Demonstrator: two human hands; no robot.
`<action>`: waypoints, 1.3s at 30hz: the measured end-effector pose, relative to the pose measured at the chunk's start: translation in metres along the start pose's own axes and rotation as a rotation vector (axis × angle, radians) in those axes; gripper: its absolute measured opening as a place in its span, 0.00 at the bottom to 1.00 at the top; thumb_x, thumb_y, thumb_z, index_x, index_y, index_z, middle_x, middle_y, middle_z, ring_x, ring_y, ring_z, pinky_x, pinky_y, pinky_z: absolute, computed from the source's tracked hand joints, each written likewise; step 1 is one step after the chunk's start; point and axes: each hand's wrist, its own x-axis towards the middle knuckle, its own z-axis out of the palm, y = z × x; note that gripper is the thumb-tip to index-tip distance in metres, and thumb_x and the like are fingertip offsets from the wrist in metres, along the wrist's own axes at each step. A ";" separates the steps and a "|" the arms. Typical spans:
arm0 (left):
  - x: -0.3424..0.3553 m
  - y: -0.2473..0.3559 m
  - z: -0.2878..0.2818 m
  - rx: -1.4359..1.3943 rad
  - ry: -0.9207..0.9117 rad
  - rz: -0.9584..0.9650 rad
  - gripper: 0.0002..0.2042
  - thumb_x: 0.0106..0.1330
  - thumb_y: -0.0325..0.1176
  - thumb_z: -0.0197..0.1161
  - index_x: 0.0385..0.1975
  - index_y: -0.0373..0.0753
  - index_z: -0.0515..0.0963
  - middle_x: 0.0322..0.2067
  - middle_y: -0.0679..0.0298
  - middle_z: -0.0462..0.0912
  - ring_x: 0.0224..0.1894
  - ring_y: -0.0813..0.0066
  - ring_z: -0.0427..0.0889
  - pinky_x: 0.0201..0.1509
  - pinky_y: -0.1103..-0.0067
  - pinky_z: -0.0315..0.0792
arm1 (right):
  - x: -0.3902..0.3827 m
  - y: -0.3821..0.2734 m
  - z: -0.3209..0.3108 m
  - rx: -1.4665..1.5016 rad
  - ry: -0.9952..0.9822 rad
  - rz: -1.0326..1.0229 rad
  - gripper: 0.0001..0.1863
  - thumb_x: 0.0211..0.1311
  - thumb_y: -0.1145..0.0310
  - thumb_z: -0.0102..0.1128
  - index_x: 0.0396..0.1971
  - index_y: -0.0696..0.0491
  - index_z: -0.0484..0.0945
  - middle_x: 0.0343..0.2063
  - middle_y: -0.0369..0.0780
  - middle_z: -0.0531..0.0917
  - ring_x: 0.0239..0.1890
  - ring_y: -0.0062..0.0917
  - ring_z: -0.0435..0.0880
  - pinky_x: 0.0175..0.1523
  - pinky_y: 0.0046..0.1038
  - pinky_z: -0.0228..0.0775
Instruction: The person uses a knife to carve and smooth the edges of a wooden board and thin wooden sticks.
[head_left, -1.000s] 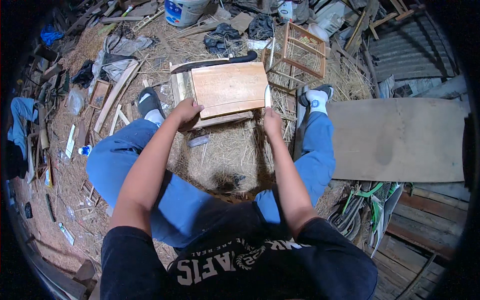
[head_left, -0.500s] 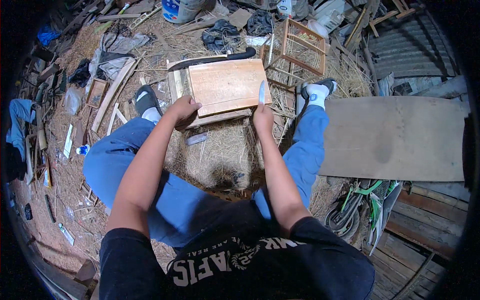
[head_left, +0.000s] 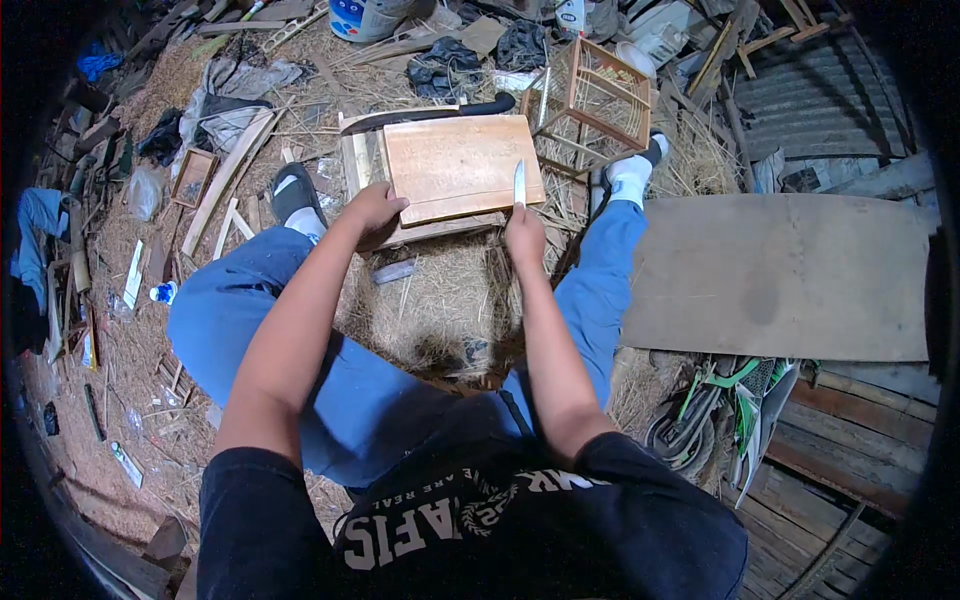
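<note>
Straw patch between the knees is sitting wide open for hands; wooden cage is crowding the board's right side; dark curved blade is blocking behind it.
</note>
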 end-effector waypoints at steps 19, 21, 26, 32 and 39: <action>0.000 0.016 0.005 -0.027 0.019 0.050 0.24 0.63 0.49 0.66 0.41 0.30 0.76 0.35 0.49 0.83 0.38 0.59 0.82 0.46 0.67 0.75 | -0.014 -0.004 0.026 -0.013 0.051 0.018 0.24 0.72 0.56 0.46 0.28 0.61 0.81 0.29 0.58 0.82 0.34 0.57 0.81 0.41 0.53 0.70; 0.000 0.010 0.005 -0.036 0.020 0.043 0.23 0.63 0.49 0.66 0.41 0.30 0.76 0.34 0.50 0.83 0.37 0.59 0.81 0.46 0.67 0.75 | -0.037 -0.023 0.044 -0.018 0.061 -0.040 0.23 0.72 0.56 0.46 0.30 0.60 0.82 0.30 0.57 0.83 0.35 0.57 0.81 0.44 0.52 0.72; -0.004 0.018 0.001 -0.051 -0.025 -0.037 0.24 0.63 0.43 0.67 0.51 0.30 0.77 0.47 0.45 0.83 0.50 0.51 0.82 0.56 0.67 0.74 | -0.043 -0.032 0.042 -0.026 -0.057 -0.067 0.21 0.72 0.57 0.46 0.35 0.58 0.83 0.32 0.56 0.83 0.38 0.55 0.82 0.46 0.49 0.73; -0.002 0.027 0.002 -0.053 -0.035 -0.016 0.23 0.63 0.44 0.66 0.49 0.29 0.77 0.45 0.45 0.84 0.48 0.51 0.83 0.55 0.67 0.74 | -0.040 -0.027 0.041 -0.028 0.015 -0.001 0.24 0.73 0.55 0.45 0.32 0.60 0.81 0.32 0.56 0.83 0.38 0.58 0.81 0.44 0.51 0.72; 0.003 -0.001 0.016 -0.048 0.159 0.130 0.20 0.64 0.48 0.67 0.34 0.33 0.75 0.28 0.58 0.81 0.31 0.70 0.77 0.38 0.70 0.74 | -0.023 -0.021 0.030 -0.067 -0.014 -0.074 0.25 0.73 0.54 0.45 0.29 0.61 0.81 0.31 0.58 0.82 0.37 0.57 0.81 0.42 0.52 0.70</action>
